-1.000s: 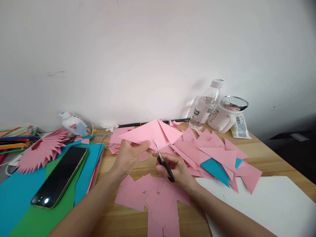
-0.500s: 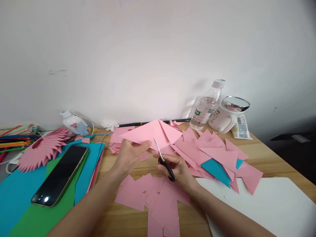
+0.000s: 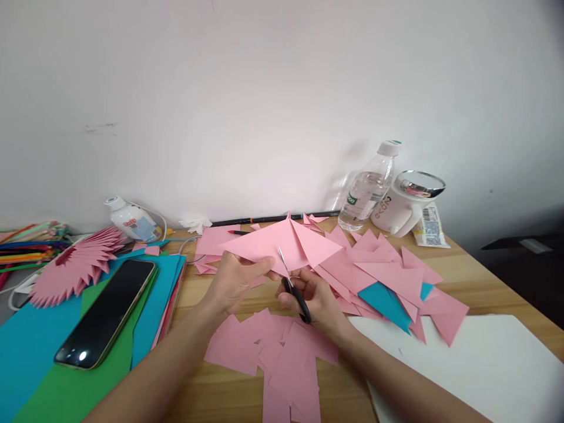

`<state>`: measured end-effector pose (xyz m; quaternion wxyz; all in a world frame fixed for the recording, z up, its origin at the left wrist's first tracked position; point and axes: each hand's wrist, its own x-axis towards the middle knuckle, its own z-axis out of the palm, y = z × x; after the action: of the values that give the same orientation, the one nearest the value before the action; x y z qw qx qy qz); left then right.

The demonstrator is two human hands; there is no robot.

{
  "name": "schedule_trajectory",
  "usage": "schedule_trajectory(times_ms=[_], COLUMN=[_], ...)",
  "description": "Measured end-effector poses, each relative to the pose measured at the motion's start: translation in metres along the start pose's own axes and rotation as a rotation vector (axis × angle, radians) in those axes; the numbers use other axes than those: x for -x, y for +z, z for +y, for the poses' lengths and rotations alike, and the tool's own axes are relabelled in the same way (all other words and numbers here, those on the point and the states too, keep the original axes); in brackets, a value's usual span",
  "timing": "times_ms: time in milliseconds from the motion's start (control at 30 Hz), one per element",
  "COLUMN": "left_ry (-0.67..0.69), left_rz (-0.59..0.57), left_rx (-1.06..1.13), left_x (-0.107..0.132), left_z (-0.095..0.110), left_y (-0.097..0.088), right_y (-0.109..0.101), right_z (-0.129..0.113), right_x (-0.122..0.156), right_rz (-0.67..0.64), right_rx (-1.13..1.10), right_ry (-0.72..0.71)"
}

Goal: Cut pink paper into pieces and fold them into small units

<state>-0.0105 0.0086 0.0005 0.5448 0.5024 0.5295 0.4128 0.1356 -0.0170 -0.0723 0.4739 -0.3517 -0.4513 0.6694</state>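
My left hand [image 3: 235, 282] pinches the near edge of a folded pink paper [image 3: 282, 242] and holds it above the wooden table [image 3: 220, 388]. My right hand [image 3: 315, 299] grips small black-handled scissors [image 3: 293, 288], whose blades point up into the paper's near edge just right of my left thumb. Below my hands lie several pink paper squares [image 3: 277, 355]. To the right is a heap of pink triangles [image 3: 379, 273] with some blue pieces [image 3: 388, 301].
A phone [image 3: 108, 314] lies on blue and green sheets [image 3: 53, 376] at left, beside a pleated pink paper fan [image 3: 74, 267], coloured sticks [image 3: 26, 249] and a glue bottle [image 3: 130, 220]. A water bottle [image 3: 368, 188] and white mug [image 3: 408, 205] stand at the back right. A white sheet [image 3: 476, 370] covers the near right.
The folded pink paper has shifted a little to the right and turned slightly. The scissors have moved up further into its near edge. My left fingers sit closer to the blades.
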Motion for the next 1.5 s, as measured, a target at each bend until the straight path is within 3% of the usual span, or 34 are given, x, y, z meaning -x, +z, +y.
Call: schedule_trajectory(times_ms=[600, 1267, 1400, 1500], left_ry=[0.051, 0.020, 0.091, 0.174], left_rz=[-0.027, -0.023, -0.056, 0.027], left_rx=[0.018, 0.023, 0.148, 0.116], left_x=[0.0002, 0.0011, -0.0013, -0.0019], left_z=[-0.0002, 0.0025, -0.0021, -0.0036], left_y=[0.0005, 0.0003, -0.0022, -0.0039], right_y=[0.0005, -0.0010, -0.0005, 0.0005], right_z=[-0.0028, 0.0017, 0.0022, 0.0013], right_x=[0.0012, 0.0011, 0.0011, 0.0007], right_rz=[-0.010, 0.014, 0.042, 0.044], right_rx=[0.012, 0.048, 0.021, -0.011], right_ry=[-0.021, -0.036, -0.032, -0.018])
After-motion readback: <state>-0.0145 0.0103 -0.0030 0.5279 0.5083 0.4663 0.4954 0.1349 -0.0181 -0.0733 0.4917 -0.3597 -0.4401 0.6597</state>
